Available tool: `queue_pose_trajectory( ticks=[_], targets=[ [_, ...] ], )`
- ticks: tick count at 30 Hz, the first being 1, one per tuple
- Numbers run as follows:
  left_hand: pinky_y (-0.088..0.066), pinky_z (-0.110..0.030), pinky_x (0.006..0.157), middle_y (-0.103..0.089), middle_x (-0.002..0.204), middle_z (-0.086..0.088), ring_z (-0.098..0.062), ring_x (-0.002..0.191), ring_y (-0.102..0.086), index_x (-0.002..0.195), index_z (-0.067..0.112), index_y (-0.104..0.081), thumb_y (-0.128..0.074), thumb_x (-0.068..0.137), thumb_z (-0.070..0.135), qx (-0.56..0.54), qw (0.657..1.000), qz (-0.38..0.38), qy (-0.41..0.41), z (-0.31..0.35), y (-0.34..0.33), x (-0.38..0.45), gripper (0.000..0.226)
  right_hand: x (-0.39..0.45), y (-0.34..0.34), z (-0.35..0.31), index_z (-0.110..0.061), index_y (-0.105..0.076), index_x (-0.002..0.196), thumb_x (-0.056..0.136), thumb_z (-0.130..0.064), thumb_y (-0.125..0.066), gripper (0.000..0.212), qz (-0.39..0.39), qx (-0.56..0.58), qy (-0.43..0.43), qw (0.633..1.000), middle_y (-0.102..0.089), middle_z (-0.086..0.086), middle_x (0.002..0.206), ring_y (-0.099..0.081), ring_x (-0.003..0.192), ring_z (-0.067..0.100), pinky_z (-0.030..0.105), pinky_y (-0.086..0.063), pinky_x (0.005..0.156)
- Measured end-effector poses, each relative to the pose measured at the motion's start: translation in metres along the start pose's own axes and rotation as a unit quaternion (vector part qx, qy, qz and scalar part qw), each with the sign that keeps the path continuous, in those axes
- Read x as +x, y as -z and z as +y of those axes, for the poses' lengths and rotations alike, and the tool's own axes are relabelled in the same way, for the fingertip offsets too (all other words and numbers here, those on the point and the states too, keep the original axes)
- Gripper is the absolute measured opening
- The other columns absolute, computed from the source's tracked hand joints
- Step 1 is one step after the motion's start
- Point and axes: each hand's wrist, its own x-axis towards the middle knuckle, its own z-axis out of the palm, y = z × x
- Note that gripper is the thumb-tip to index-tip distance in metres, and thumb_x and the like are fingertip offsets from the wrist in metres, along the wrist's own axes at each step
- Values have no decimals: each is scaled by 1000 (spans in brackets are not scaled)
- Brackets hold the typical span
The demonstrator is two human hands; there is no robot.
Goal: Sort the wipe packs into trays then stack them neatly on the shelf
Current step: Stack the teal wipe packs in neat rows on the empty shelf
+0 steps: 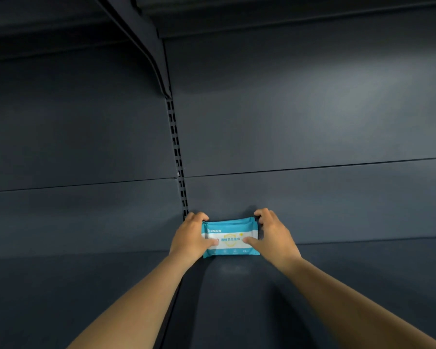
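Both my hands are on one blue-and-white wipe pack [230, 238], which sits at the back of the dark shelf [237, 298], close to the rear panel [287, 122] and just right of the slotted upright [178, 157]. My left hand [190, 236] grips the pack's left end, fingers curled over the top edge, thumb on the front face; my right hand [272, 234] grips the right end likewise. Cannot tell whether the pack rests on the shelf or is held just clear of it.
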Motion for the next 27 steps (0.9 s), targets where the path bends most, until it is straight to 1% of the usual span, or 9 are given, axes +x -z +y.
queue_pose_trajectory(
  ticks=[2,6,9,12,16,21,27],
  targets=[
    [-47,-29,85,-43,116,6,-12,107,-49,121,21,-47,-77,74,33,34,999,0,0,2,10,-6,57,-4,13,0,-22,-40,131,80,-38,-73,62,-3,-49,10,999,-46,-5,130,-47,120,15,30,-45,96],
    [-45,-31,90,-40,122,4,-15,116,-43,129,22,-41,-72,76,44,118,992,-32,-24,12,32,-28,66,-25,44,-7,-21,-38,136,82,-47,-67,67,-21,-150,25,988,-43,-1,131,-42,123,18,33,-42,99],
    [-41,-32,97,-39,127,2,-17,121,-40,134,21,-38,-69,77,50,170,982,-68,-55,28,47,-57,71,-54,66,-17,-22,-36,139,81,-55,-64,72,-41,-197,29,979,-41,-1,133,-39,124,20,34,-39,101],
    [-36,-33,103,-38,134,0,-20,125,-37,140,21,-33,-64,80,54,210,970,-93,-77,45,59,-98,75,-96,87,-32,-22,-35,141,81,-58,-61,75,-56,-220,26,973,-40,0,135,-37,128,21,35,-36,103],
    [-35,-34,103,-39,135,-1,-22,124,-37,139,20,-35,-60,82,56,207,968,-98,-99,65,73,-168,73,-169,117,-50,-20,-36,141,80,-61,-61,77,-47,-217,8,975,-40,2,137,-36,130,22,38,-35,104],
    [-34,-35,105,-39,135,-2,-22,129,-34,139,20,-35,-59,83,56,167,973,-90,-134,92,82,-266,71,-269,153,-62,-19,-35,143,82,-59,-61,77,-42,-233,1,971,-37,3,141,-32,133,24,40,-33,107],
    [-37,-32,96,-43,125,-1,-20,121,-40,131,20,-42,-61,83,52,117,974,-104,-166,128,61,-367,61,-377,181,-42,-18,-45,135,83,-49,-64,64,-25,-225,4,974,-45,1,134,-39,125,24,38,-37,101]
  ],
)
